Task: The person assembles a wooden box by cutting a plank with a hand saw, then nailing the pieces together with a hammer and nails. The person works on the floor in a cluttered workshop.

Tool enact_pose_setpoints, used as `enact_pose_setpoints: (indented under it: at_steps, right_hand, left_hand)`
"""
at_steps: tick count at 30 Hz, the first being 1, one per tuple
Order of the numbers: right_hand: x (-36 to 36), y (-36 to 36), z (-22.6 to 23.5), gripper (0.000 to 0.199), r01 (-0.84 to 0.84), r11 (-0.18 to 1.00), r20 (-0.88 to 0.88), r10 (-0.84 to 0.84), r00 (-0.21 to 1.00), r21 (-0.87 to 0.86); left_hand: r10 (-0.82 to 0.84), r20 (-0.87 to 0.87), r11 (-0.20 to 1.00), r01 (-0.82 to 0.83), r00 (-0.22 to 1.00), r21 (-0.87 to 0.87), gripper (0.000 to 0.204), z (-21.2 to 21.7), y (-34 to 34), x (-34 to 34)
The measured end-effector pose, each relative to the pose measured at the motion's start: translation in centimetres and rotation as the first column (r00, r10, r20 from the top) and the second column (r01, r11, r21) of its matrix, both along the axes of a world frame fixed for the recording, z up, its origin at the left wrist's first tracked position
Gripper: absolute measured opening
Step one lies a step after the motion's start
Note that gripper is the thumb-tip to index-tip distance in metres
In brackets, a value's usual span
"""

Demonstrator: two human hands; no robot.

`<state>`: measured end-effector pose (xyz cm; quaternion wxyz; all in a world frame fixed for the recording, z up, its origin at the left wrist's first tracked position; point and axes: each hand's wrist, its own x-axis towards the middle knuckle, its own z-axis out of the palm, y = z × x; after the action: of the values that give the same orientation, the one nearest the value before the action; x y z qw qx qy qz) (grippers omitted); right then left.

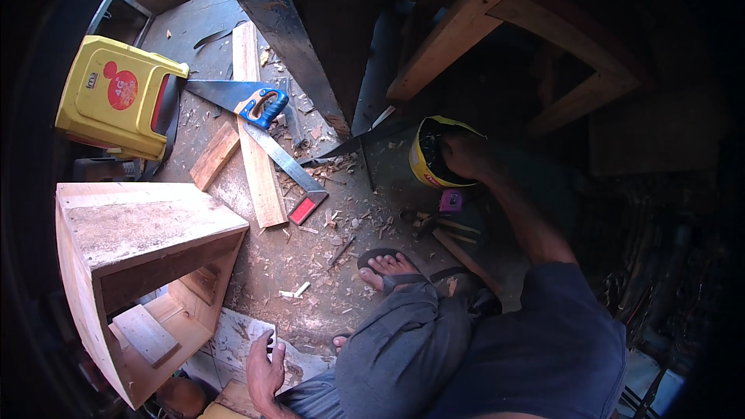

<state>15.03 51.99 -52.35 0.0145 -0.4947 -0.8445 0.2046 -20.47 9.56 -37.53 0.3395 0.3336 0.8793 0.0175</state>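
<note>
My right hand [463, 157] reaches into a yellow bucket [424, 168] with dark contents. Its fingers are hidden inside, so whether they hold anything does not show. My left hand [266, 370] is low beside my knee, its thumb and fingers apart with a gap between them, and I see nothing held. Just left of it stands an open-fronted wooden box [155, 225] with a small board [146, 334] inside. Below the bucket lies a pink tape measure [451, 200].
A handsaw [221, 95] with a blue handle rests across a long plank [260, 174]. A square [283, 161] with a red-faced stock and a short board [216, 155] lie nearby. Left stands a yellow plastic stool [101, 101]; upper right, a wooden frame [450, 39]. Wood chips litter the floor.
</note>
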Motion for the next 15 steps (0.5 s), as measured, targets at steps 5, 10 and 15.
enact_pose_setpoints:
  at_steps: [5, 10, 15]
  right_hand:
    - [1.1, 1.6, -3.6, 0.020, -0.314, 0.949, 0.328, 0.304, 0.894, -0.026]
    - [0.6, 1.4, -4.3, 0.020, -0.263, 0.964, 0.276, 0.245, 0.930, 0.031]
    - [0.7, 1.3, -3.3, 0.015, -0.235, 0.972, 0.291, 0.234, 0.928, -0.031]
  left_hand:
    - [-0.006, -0.002, 1.000, 0.005, 1.000, -0.020, 0.043, 0.0, 0.1, 0.0]
    - [-0.005, -0.003, 1.000, 0.005, 1.000, -0.015, 0.043, -0.3, 0.0, -0.2]
    - [-0.022, -0.025, 1.000, 0.023, 0.999, 0.022, 0.042, -1.1, -0.7, -0.6]
